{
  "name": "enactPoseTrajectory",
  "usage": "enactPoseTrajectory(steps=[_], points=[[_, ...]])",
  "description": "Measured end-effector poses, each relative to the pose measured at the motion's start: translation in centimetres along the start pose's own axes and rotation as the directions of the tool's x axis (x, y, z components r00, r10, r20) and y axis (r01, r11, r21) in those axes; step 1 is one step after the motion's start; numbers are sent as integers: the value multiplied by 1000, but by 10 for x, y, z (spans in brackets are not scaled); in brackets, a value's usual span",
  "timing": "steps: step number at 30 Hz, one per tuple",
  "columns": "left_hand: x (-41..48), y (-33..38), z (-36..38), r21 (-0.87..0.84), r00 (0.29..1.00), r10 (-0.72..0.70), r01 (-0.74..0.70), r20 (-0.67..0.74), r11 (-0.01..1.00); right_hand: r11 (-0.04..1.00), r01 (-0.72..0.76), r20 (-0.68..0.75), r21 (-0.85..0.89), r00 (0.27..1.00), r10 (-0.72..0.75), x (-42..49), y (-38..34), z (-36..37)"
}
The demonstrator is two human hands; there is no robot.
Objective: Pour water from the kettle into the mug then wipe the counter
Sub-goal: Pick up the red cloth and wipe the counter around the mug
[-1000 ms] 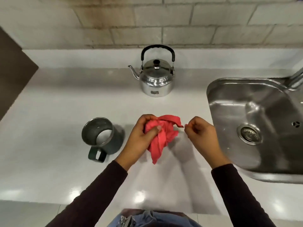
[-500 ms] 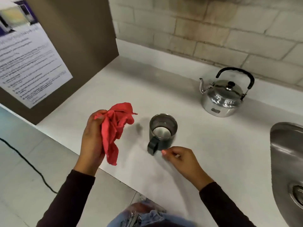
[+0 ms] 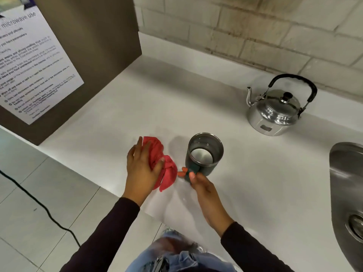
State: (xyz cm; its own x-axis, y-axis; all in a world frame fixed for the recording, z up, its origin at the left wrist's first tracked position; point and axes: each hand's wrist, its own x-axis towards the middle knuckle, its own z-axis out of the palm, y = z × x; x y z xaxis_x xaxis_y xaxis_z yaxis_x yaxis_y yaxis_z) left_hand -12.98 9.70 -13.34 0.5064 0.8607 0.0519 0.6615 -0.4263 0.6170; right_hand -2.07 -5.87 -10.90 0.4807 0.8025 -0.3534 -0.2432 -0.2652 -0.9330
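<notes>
A bunched red cloth (image 3: 167, 169) lies on the white counter (image 3: 255, 173), pressed down under my left hand (image 3: 141, 165). Just right of it stands a dark green metal mug (image 3: 205, 153), upright, with liquid visible inside. My right hand (image 3: 200, 183) grips the mug's handle at its near side. The steel kettle (image 3: 275, 112) with a black handle sits at the back right, lid on, spout pointing left, untouched.
A brown cabinet side (image 3: 94, 55) with a printed microwave notice (image 3: 33, 63) bounds the counter on the left. A steel sink (image 3: 347, 185) lies at the right edge. A black cable (image 3: 39, 205) runs over the tiled floor below the counter's front edge.
My left hand has lowered the red cloth from the air onto the counter beside the mug. My right hand has closed on the mug's handle. The view swung left earlier.
</notes>
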Motion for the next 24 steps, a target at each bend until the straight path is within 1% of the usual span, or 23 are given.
enactPoseTrajectory(steps=[2, 4, 5, 7, 8, 10, 13, 15, 18, 20, 24], points=[[3, -4, 8, 18, 996, 37, -39, 83, 999, 997, -49, -17, 63, 999, 50, 9, -6, 5], [1, -5, 17, -23, 990, 39, -36, 133, 999, 988, -84, -76, 130, 993, 94, 18, -12, 11], [1, -4, 21, -51, 991, 33, -27, 127, 998, 984, -93, -124, 150, 986, 112, 22, -14, 15], [3, 0, 27, -97, 997, -1, 8, 75, 995, 988, -96, -230, 123, 966, 122, 26, -14, 21], [4, 2, 30, -100, 998, -30, 35, 49, 994, 991, -88, -275, 102, 955, 113, 25, -13, 22], [4, 4, 35, -45, 998, -52, 53, 26, 998, 994, -76, -324, 74, 941, 96, 22, -9, 19], [1, 0, 41, 52, 998, 48, -50, 27, 997, 995, -91, -323, 36, 941, 97, 18, -8, 8], [3, -6, 42, 53, 993, 109, -112, 47, 992, 996, -87, -298, 6, 951, 85, 13, -12, 3], [12, -11, 44, 27, 984, 159, -162, 76, 986, 999, -46, -279, -27, 959, 37, 5, -22, -9], [19, -10, 47, -28, 976, 198, -197, 89, 980, 998, -33, -293, -59, 956, 14, -1, -33, -20], [39, 6, 57, -233, 954, 276, -245, 113, 941, 997, -22, -337, -77, 941, -5, -15, -51, -43]])
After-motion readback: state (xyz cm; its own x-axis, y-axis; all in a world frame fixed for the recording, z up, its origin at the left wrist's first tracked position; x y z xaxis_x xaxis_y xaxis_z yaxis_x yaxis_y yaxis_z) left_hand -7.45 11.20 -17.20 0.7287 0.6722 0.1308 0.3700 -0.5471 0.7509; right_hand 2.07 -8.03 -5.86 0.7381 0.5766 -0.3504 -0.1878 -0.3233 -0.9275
